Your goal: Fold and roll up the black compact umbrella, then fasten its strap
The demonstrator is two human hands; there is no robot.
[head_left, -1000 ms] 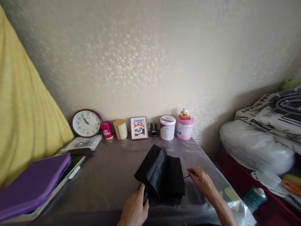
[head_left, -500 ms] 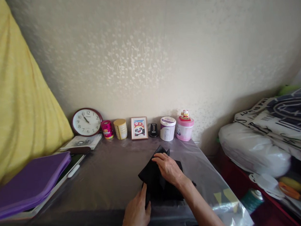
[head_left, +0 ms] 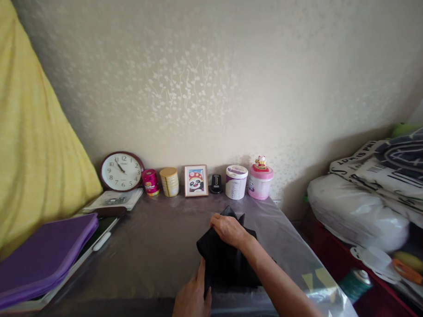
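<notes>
A black, fabric-like folded piece with pointed corners lies on the table near its front edge; its exact kind does not show. My right hand is closed on its upper layer, fingers curled over a fold. Lower down, my left hand grips the left side, with the index finger along the edge and the thumb near the bottom. Part of the black fabric is hidden beneath my right hand and forearm.
Along the wall stand a clock, a pink tin, a yellow-lidded can, a framed panda picture, a black device and two tubs. Purple folders lie left; bagged bedding is at right.
My right hand has moved slightly left, and its fingers have curled tighter on the black fabric. The fabric's left corner has lifted and bent a little. My left hand stays at its side.
</notes>
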